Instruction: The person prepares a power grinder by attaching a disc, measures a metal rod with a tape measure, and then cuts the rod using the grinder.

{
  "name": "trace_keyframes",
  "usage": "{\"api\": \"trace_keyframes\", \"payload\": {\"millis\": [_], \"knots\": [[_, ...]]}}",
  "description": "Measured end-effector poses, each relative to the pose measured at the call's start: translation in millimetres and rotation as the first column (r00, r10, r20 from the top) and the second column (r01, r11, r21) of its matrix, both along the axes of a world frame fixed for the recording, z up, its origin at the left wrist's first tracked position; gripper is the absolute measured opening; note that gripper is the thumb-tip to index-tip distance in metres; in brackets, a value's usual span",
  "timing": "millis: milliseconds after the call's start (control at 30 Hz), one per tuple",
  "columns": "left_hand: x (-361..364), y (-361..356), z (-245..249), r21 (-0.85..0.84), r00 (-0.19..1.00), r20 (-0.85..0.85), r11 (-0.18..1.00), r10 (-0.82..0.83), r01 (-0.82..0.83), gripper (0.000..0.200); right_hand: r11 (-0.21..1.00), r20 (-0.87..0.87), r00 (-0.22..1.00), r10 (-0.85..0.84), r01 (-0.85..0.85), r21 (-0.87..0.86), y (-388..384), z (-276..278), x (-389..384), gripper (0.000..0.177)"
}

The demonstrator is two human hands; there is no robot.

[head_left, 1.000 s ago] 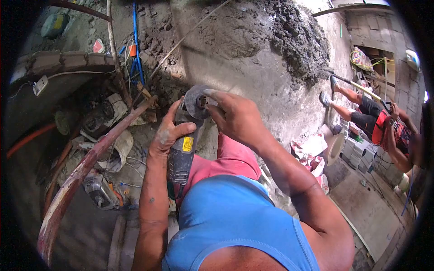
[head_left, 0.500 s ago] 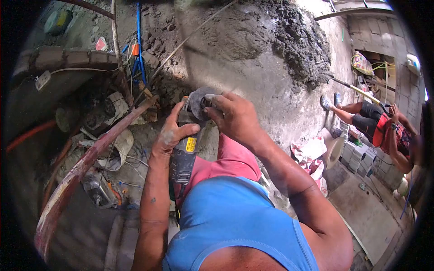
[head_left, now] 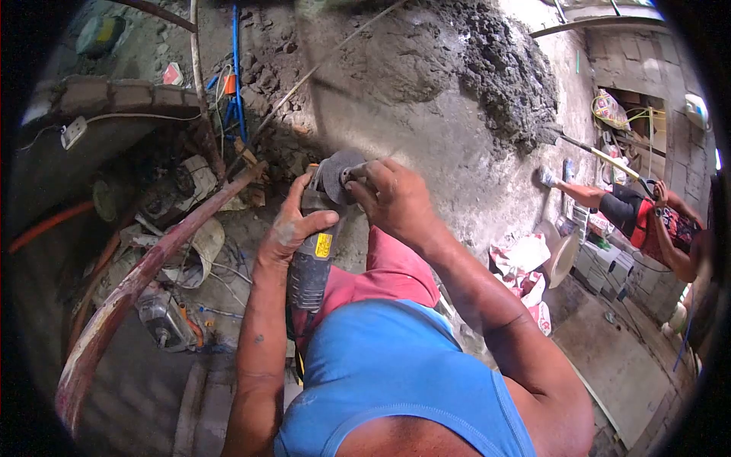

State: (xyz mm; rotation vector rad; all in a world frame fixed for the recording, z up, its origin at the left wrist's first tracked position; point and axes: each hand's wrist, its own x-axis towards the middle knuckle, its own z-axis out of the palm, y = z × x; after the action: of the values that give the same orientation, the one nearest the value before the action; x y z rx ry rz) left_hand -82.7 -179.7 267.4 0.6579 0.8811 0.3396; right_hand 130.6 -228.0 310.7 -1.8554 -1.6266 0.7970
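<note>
An angle grinder (head_left: 310, 278) with a yellow label and a dark body is held upright in front of my body. My left hand (head_left: 293, 225) wraps round its upper body, the thumb lying across the front. At its top sits a grey, round, mesh-like disc (head_left: 339, 177). My right hand (head_left: 388, 196) has its fingers closed at the disc's centre, on a small dark part that the fingers partly hide.
A co-worker (head_left: 647, 217) at the right holds a long-handled shovel (head_left: 601, 154) by wet cement (head_left: 510, 76). A reddish pole (head_left: 145, 274) slants along the left. White sacks (head_left: 521, 263) and a metal sink (head_left: 164, 324) lie on the ground.
The co-worker's legs and upper body have shifted, and the shovel has moved slightly. My hands stay on the grinder and disc, with the disc turned a little.
</note>
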Motion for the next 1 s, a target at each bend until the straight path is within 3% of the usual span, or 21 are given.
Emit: {"api": "trace_keyframes", "payload": {"millis": [167,267,467,533,667,867,933,1000], "knots": [[-2,-1,2,-0.04,1.0,-0.005,0.999,0.02,-0.02,0.085,0.999,-0.016,0.999,-0.04,0.04,0.002,1,6,-3,0.023],[-4,-1,-3,0.039,1.0,-0.017,0.999,-0.013,0.014,0.085,0.999,-0.016,1.0,0.017,-0.016,0.043,0,-4,-3,0.025],[-8,-7,-8,0.001,1.0,0.017,1.0,-0.009,0.009,0.084,0.982,0.097,0.992,-0.086,0.101,-0.16,2,-4,-8,0.031],[-8,-9,-8,0.012,1.0,0.012,1.0,0.001,-0.001,0.085,0.998,-0.013,0.998,-0.061,0.062,0.014,1,4,-8,0.028],[-9,-7,-2,0.028,1.0,0.009,0.999,0.014,-0.014,0.085,0.999,-0.036,0.999,0.009,-0.011,-0.043,-6,-7,-8,0.025],[-12,-9,-4,0.056,0.999,0.008,0.997,0.043,-0.044,0.085,0.998,-0.011,0.998,-0.06,0.06,-0.026,-4,-8,-17,0.024],[-13,-9,-3,0.079,0.998,0.019,0.995,0.063,-0.064,0.084,0.994,-0.037,0.997,-0.067,0.071,0.089,-2,-2,-19,0.022],[-13,-7,1,0.09,0.999,0.003,0.995,0.054,-0.054,0.083,0.997,-0.029,0.999,-0.041,0.043,0.07,-4,-6,-18,0.022]]}}
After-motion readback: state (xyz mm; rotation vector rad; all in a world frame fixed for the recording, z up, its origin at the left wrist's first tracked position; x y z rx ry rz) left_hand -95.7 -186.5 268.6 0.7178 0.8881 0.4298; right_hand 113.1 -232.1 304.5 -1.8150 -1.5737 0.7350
